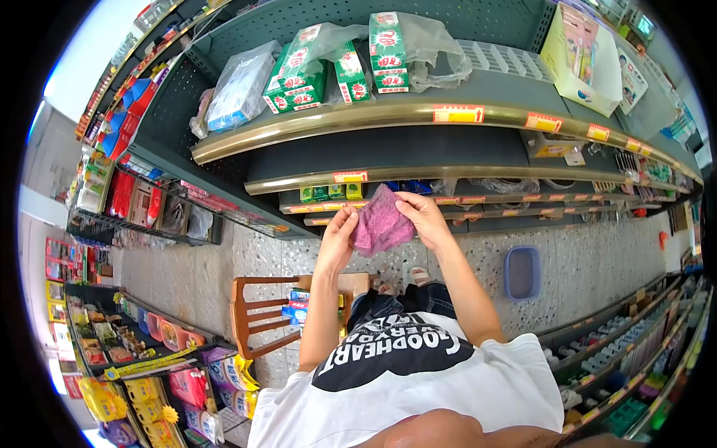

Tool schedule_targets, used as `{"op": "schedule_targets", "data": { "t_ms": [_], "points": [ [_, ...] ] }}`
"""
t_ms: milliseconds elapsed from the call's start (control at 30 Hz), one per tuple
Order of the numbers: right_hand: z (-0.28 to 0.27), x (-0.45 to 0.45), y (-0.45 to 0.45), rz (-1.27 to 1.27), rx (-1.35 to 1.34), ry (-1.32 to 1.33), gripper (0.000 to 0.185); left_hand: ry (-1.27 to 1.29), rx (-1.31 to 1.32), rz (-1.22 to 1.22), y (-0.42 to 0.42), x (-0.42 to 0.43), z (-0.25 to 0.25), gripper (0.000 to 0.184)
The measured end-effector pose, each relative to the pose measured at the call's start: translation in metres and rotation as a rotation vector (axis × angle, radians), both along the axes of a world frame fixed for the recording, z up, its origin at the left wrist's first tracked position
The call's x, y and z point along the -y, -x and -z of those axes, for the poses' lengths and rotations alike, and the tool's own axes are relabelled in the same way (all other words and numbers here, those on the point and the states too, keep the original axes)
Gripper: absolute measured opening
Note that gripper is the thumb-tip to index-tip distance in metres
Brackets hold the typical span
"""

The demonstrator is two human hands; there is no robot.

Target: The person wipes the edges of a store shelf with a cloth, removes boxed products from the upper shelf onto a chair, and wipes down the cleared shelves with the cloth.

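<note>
Between my two hands is a crumpled purple-pink cloth [382,222], held up before the shelf fronts. My left hand [340,230] pinches its left edge. At the upper right corner my right hand [422,218] grips it between thumb and fingers. Just behind the cloth runs the metal-edged shelf [299,181], with small green and yellow boxes [331,192] on a lower level. On the top shelf stand green and white boxes [299,75], some partly covered by clear plastic bags [441,56].
A wooden chair [250,317] with boxes on its seat stands at my left. A purple-grey plastic basin [522,273] sits on the speckled floor to the right. A pale yellow carton [585,63] is on the top shelf's right end. Stocked racks [620,351] stand behind me.
</note>
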State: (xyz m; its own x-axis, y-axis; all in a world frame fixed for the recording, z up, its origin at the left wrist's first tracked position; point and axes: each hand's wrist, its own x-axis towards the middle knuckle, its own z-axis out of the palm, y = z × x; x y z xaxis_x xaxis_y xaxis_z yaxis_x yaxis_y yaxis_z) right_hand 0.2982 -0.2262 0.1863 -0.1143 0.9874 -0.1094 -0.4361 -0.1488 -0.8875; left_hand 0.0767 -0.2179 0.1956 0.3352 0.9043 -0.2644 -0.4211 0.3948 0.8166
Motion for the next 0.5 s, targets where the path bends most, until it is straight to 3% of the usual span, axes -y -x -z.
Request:
{"op": "schedule_targets", "data": {
  "t_ms": [67,167,233,300,333,500],
  "points": [
    [-0.002,0.007,0.009,0.047,-0.103,0.041,0.029,-0.005,0.022,0.071,0.004,-0.001,-0.011,0.024],
    [0.011,0.011,0.027,0.490,0.594,-0.288,0.026,-0.063,-0.008,0.170,0.003,-0.003,-0.015,0.042],
    [0.004,0.028,0.040,0.333,0.391,-0.129,0.030,-0.107,-0.058,0.182,-0.002,-0.003,-0.005,0.052],
    [0.007,0.044,0.058,0.240,0.333,-0.160,0.030,-0.132,-0.066,0.235,-0.005,-0.001,-0.001,0.053],
    [0.005,0.048,0.060,0.287,0.377,-0.122,0.023,-0.135,-0.053,0.256,-0.008,-0.001,0.000,0.053],
    [0.014,0.065,0.041,0.441,0.044,0.049,0.015,-0.065,-0.003,0.288,0.015,-0.004,0.010,0.043]
  ]
}}
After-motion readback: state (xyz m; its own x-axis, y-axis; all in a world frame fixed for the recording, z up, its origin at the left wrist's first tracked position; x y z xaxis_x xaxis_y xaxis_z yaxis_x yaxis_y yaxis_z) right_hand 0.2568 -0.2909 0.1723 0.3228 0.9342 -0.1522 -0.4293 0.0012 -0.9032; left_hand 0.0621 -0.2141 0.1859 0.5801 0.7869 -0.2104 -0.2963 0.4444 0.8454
